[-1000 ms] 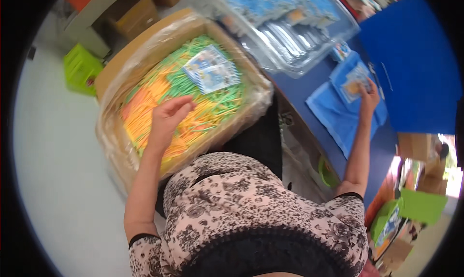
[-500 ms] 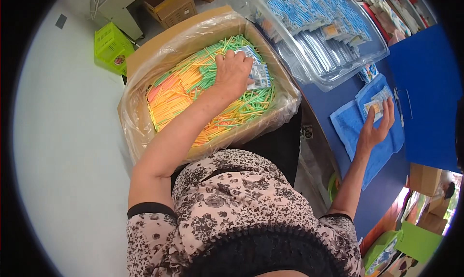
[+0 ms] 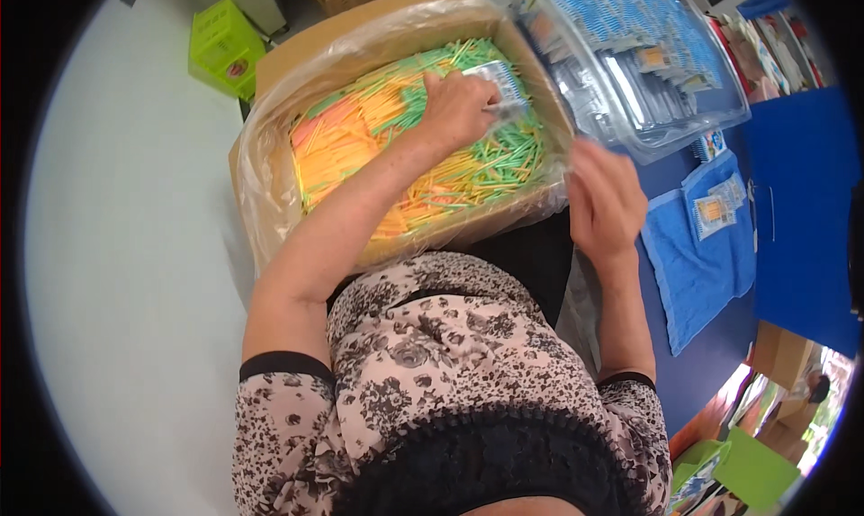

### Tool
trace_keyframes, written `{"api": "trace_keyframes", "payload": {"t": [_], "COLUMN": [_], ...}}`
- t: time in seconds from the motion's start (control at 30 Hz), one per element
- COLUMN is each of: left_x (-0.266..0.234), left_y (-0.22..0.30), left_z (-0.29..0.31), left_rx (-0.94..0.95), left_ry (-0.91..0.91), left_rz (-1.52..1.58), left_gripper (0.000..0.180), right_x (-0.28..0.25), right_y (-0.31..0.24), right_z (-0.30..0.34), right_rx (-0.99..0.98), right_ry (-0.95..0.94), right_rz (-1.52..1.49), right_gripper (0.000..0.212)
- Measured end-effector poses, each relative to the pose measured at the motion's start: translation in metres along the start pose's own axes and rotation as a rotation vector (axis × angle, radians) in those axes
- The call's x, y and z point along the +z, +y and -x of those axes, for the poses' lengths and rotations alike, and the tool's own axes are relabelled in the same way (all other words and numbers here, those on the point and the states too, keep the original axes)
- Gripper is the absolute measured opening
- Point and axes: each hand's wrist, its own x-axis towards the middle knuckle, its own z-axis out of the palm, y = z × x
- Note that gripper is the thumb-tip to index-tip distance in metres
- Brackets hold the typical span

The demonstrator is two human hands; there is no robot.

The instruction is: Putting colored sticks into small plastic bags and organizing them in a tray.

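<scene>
Over the right part of a cardboard box, my left hand (image 3: 461,111) is closed on a clear packet (image 3: 501,77) with blue and white print; its fingertips are partly hidden. Under it lies a heap of thin coloured sticks (image 3: 346,161) in orange, yellow, pink and green, filling the plastic-lined box (image 3: 270,75). My right hand (image 3: 607,201) is in the air just past the box's right edge, its fingers smeared by motion. Two small packets with orange contents (image 3: 715,210) lie on a blue cloth (image 3: 688,278) to its right.
A clear plastic bin (image 3: 670,143) holding many blue-topped packets (image 3: 621,12) stands on the blue table (image 3: 720,363) beyond my right hand. To the left of the box is a lime-green basket (image 3: 220,44). A blue panel (image 3: 801,210) rises along the table's right side.
My right hand has left the packets on the cloth and swung left to the box's edge. My left hand stays over the sticks with the packet. The whole view has shifted slightly.
</scene>
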Motion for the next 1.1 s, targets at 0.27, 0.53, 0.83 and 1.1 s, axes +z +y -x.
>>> {"api": "trace_keyframes", "payload": {"t": [0.27, 0.53, 0.83, 1.1], "left_x": [-0.074, -0.103, -0.069, -0.065], "left_y": [-0.018, -0.065, -0.053, -0.049], "left_z": [0.044, 0.105, 0.129, 0.141], "left_rx": [-0.068, -0.374, -0.245, -0.140], "left_ry": [-0.167, -0.109, -0.384, -0.208], "left_rz": [0.712, 0.731, 0.069, -0.174], "left_gripper": [0.020, 0.019, 0.017, 0.022], "right_x": [0.078, 0.119, 0.138, 0.142], "right_y": [0.003, 0.014, 0.006, 0.008], "right_z": [-0.044, -0.048, -0.031, -0.034], "right_rx": [0.599, 0.137, -0.205, -0.212], "right_ry": [-0.310, -0.934, -1.064, -1.120], "right_rz": [-0.540, -0.321, -0.075, -0.064], "right_gripper": [0.026, 0.023, 0.007, 0.010]}}
